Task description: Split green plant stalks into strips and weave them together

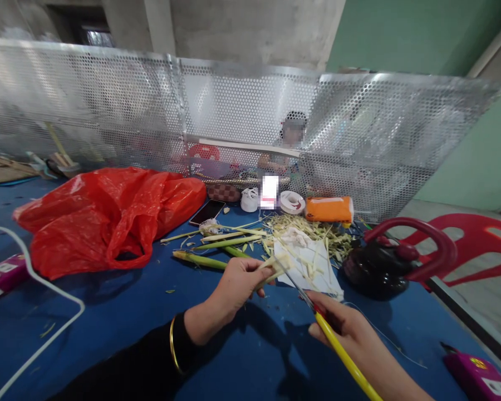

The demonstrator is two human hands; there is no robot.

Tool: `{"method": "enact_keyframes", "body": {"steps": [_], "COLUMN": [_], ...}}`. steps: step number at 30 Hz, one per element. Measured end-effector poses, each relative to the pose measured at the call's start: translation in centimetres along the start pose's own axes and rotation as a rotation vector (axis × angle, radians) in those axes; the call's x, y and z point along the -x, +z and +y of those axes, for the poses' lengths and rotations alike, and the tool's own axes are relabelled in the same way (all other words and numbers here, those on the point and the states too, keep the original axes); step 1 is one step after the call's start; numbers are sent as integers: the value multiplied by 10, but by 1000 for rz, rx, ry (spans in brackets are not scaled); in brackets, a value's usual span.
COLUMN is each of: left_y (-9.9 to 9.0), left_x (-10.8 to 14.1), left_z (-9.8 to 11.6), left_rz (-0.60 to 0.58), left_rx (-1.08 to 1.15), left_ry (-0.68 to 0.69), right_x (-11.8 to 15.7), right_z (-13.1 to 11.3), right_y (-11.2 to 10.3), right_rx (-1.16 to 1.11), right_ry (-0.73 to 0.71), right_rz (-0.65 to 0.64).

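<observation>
Pinched between the thumb and fingers of my left hand [242,284] is a pale plant strip [279,266], held just above the blue table [150,312]. My right hand [338,320] grips a long yellow-handled tool [342,350] with a red collar and a slim metal end. That metal end reaches to the strip; whether it cuts or only touches it, I cannot tell. Behind my left hand lie green stalks [202,259]. Past both hands rests a white paper sheet [332,284] with pale plant pieces and a crumpled tissue [296,237] on it.
Left stands a red plastic bag [108,217], with a white cable [54,287] nearer me. A dark kettle [376,270] sits at right, near shredded plant scraps [338,239]. Behind are a phone [207,213], a tape roll [292,202], an orange pack [329,209] and a perforated metal screen [242,106].
</observation>
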State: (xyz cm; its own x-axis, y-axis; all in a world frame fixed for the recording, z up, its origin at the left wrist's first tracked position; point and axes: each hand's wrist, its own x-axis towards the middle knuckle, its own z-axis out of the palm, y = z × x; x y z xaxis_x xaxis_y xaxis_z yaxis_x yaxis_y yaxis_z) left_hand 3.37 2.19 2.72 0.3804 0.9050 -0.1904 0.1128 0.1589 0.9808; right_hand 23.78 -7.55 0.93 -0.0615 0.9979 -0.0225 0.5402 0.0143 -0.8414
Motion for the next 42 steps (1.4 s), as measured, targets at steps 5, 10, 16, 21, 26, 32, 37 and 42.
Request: {"method": "enact_keyframes", "body": {"steps": [5,10,16,21,26,32,37,42], "left_y": [-1,1,3,4,3,-12,-21,-16], "left_x": [-3,-3,-2,0,-2,-11,-15,-10], "left_z": [-3,-6,-5,-2,-2,2,5,5], "left_rz": [1,-28,-52,-49,-27,97,197,159], "left_rx": [-27,-14,-13,-29,-52,50,157,185], "left_ry": [15,2,-36,-35,-43,0,-4,-28], "right_x": [1,3,5,1,-2,-3,-1,3], "right_z": [6,8,11,11,16,11,-3,-9], "right_y": [2,5,7,11,8,-12,-9,-5], "right_rx": [27,31,103,133,211,464,627,630], "right_ry": [6,-60,-56,-30,-39,-23,-131,-276], "right_rz": [-9,-34,-4,40,48,222,-84,-184]}}
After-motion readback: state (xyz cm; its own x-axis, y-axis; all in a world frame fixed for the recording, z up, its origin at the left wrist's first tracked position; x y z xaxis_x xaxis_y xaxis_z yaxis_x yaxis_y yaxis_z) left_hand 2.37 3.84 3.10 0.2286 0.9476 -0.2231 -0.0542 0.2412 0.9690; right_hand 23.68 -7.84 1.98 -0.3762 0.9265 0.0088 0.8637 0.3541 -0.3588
